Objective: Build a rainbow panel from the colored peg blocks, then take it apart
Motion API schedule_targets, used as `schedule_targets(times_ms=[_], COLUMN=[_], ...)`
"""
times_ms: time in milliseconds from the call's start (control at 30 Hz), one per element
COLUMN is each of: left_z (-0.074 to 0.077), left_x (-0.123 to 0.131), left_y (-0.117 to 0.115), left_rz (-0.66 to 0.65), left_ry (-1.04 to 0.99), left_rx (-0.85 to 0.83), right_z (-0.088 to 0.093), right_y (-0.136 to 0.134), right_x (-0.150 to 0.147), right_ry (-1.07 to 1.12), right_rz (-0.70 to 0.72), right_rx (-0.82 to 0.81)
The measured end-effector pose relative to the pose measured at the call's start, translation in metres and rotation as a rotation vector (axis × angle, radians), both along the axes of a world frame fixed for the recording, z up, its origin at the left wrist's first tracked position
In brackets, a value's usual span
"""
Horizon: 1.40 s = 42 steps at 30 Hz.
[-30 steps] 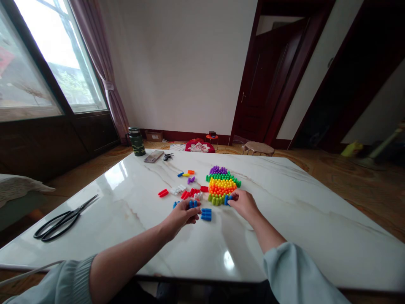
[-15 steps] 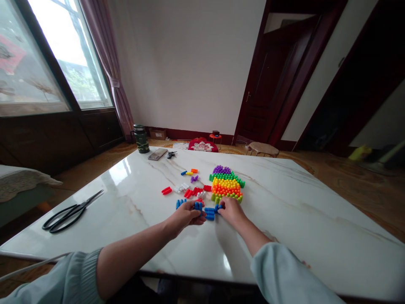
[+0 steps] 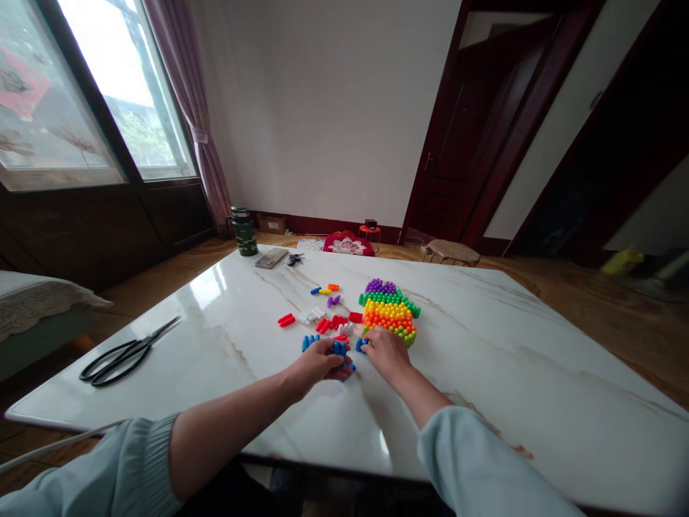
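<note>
My left hand [image 3: 317, 365] is closed around several blue bullet-shaped plastic blocks [image 3: 340, 349], which poke out past its thumb and fingers. To its right, my right hand [image 3: 387, 352] pinches a small blue block [image 3: 361, 345] at its fingertips. That hand is by the near left corner of a joined block panel [image 3: 388, 309], banded in purple, green, yellow, orange and lime, and covers part of its lowest row. Whether the blue block touches the panel I cannot tell. Loose red blocks [image 3: 328, 324] and white blocks [image 3: 312, 316] lie beyond my left hand.
Farther back on the marble-patterned table [image 3: 258, 402] are a purple block [image 3: 334, 301] and blue, yellow and orange ones. Black-handled scissors [image 3: 121, 359] lie at the left. A phone [image 3: 272, 258], keys [image 3: 294, 259] and a green flask [image 3: 245, 233] are near the far edge.
My right hand has moved slightly forward, to the panel's near edge, with a blue block. A gap now separates it from the blue blocks at my left hand. The view has shifted slightly.
</note>
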State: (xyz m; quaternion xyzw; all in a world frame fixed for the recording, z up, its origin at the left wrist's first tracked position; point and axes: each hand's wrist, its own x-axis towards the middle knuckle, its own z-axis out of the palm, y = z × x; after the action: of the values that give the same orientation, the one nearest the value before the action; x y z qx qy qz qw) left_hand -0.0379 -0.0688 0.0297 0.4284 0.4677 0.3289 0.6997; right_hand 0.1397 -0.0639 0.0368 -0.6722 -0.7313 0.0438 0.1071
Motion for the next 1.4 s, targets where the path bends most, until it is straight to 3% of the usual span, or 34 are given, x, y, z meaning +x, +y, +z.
schedule_targets(times_ms=[267, 533, 733, 800, 900, 1033, 1200, 1400], left_z=[-0.006, -0.004, -0.002, -0.002, -0.003, -0.003, -0.001, 0.007], left_x=[-0.002, -0.002, -0.001, -0.001, -0.002, -0.005, -0.01, -0.009], left_y=[0.002, 0.002, 0.002, 0.003, 0.004, 0.005, 0.009, 0.008], left_rz=[-0.02, -0.017, 0.033, 0.035, -0.064, -0.196, -0.076, -0.077], left_ry=[-0.019, -0.031, -0.05, -0.059, -0.034, 0.062, 0.097, 0.018], left_rx=[0.011, 0.009, -0.015, -0.013, 0.072, 0.221, 0.312, 0.335], right_z=[0.002, -0.005, 0.008, 0.015, 0.024, 0.031, 0.03, 0.018], right_y=[-0.001, 0.006, 0.001, -0.005, -0.015, -0.023, -0.019, -0.017], right_x=[-0.003, -0.004, -0.005, -0.008, -0.013, -0.018, -0.014, -0.009], right_ry=[0.024, 0.005, 0.114, 0.25, 0.42, 0.374, 0.416, 0.739], right_rz=[-0.043, 0.007, -0.049, 0.003, 0.199, 0.379, 0.242, 0.187], right_rx=[0.038, 0.028, 0.135, 0.18, 0.194, 0.206, 0.129, -0.039])
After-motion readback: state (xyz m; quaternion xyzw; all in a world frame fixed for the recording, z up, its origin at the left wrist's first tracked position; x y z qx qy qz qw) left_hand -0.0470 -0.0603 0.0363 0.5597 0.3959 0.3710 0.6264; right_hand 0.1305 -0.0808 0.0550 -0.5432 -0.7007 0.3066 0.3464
